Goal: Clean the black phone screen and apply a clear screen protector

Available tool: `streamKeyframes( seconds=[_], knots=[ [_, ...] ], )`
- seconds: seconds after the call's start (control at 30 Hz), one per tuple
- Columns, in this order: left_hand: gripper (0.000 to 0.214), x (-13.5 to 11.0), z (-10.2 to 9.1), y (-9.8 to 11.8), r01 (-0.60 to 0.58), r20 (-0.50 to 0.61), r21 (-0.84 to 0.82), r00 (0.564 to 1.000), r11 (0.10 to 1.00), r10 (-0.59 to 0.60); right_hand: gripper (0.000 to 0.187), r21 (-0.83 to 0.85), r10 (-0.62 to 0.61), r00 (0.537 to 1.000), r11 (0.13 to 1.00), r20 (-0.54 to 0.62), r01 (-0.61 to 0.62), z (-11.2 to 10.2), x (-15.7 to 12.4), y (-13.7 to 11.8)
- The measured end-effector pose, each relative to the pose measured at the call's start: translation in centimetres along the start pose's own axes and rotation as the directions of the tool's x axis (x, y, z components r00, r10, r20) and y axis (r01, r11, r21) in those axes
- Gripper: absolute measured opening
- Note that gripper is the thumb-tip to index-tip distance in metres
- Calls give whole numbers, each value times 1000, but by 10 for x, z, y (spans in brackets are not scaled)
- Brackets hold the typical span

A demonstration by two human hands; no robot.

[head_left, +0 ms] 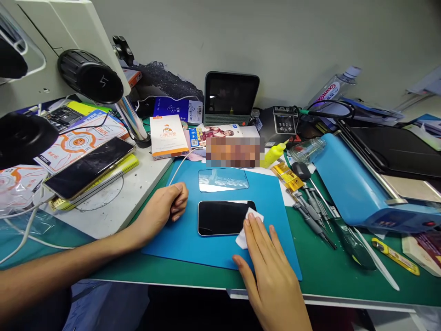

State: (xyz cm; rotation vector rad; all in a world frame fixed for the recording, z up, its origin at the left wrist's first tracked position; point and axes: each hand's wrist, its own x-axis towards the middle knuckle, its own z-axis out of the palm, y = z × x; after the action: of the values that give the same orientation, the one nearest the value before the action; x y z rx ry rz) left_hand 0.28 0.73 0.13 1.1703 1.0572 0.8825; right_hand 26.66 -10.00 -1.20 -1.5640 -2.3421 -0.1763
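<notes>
A black phone (pixel 222 217) lies face up on a blue mat (pixel 275 193). My right hand (pixel 270 266) lies flat with fingers stretched out, pressing a small white wipe (pixel 250 217) against the phone's right end. My left hand (pixel 168 204) rests on the mat just left of the phone, fingers curled in loosely with nothing visible in them. A clear screen protector (pixel 223 179) lies on the mat behind the phone.
A microscope (pixel 51 55) stands at the left above a second phone (pixel 89 166) on yellow packaging. Screwdrivers (pixel 313 211), a yellow bottle (pixel 274 154) and a blue machine (pixel 361 188) crowd the right. Boxes and a small screen (pixel 230 96) line the back.
</notes>
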Motion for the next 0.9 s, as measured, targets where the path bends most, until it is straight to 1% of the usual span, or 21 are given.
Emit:
streamKeyframes(
  seconds=[0.07,0.17,0.23,0.3,0.43,0.5,0.57,0.63,0.7,0.8,0.87,0.9],
  knots=[
    [42,0,1,1,-2,10,-1,1000,1000,2,68,3,-9,1000,1000,8,9,-1,-4,2],
    [42,0,1,2,-15,23,6,1000,1000,15,67,-7,-10,1000,1000,11,10,5,12,8],
    [42,0,0,3,-16,25,4,1000,1000,16,67,-27,15,1000,1000,4,-14,9,21,11],
    [42,0,0,4,-9,24,-12,1000,1000,10,69,-51,20,1000,999,-4,-20,9,20,9],
    [40,2,-2,3,25,43,-78,999,997,-22,73,-87,-27,999,996,-19,25,6,6,-5],
    [40,3,-2,3,35,49,-98,998,995,-31,75,-97,-43,999,995,-31,40,8,11,-14],
    [39,3,-3,3,30,43,-100,999,995,-26,73,-69,-85,996,994,-7,84,13,23,-24],
    [39,2,-3,3,17,36,-101,999,995,-13,72,-63,-88,996,994,3,88,16,31,-33],
    [39,2,-3,3,14,37,-118,999,993,-10,73,-51,-126,992,991,5,126,15,30,-40],
    [38,3,-3,3,36,51,-138,998,990,-30,73,-29,-215,977,976,-14,215,11,25,-47],
    [38,3,-3,3,34,52,-130,998,991,-28,69,-17,-215,976,976,18,215,11,30,-51],
    [37,3,-3,3,28,48,-122,999,992,-23,67,-4,-210,978,978,14,210,13,36,-53]
  ],
)
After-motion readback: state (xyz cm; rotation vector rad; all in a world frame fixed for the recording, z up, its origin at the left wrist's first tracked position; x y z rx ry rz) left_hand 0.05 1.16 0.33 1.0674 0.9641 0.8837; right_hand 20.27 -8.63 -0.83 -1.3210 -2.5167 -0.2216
